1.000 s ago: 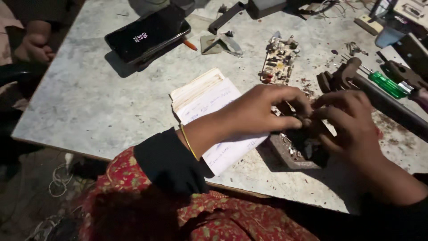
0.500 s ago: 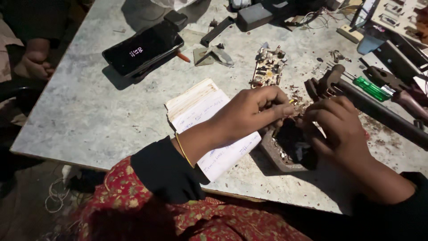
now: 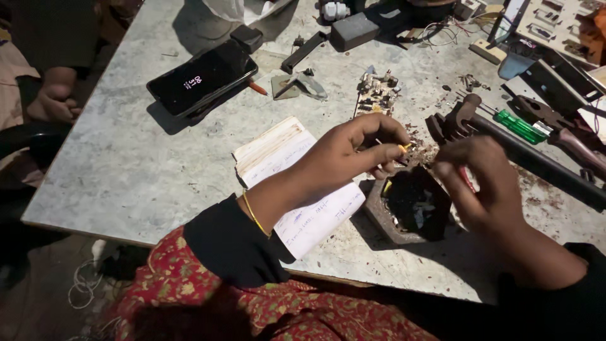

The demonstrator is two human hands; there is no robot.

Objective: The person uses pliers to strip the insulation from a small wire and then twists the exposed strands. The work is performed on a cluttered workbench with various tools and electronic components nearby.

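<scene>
L hand [image 3: 353, 148] pinches small yellow wire [image 3: 403, 148] over dark casing [image 3: 410, 211]; R hand [image 3: 483, 186] at 3 o'clock, fingers curled, grip unclear. Next: fine pull.

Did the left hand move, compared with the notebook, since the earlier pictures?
Yes. The left hand has lifted slightly off the notebook, toward the circuit board; its fingers now pinch a small yellow piece.

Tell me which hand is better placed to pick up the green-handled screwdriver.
Right, probably. The right hand hovers beside the dark box, nearer the green-handled screwdriver. The left hand pinches a small yellow piece farther away.
</scene>
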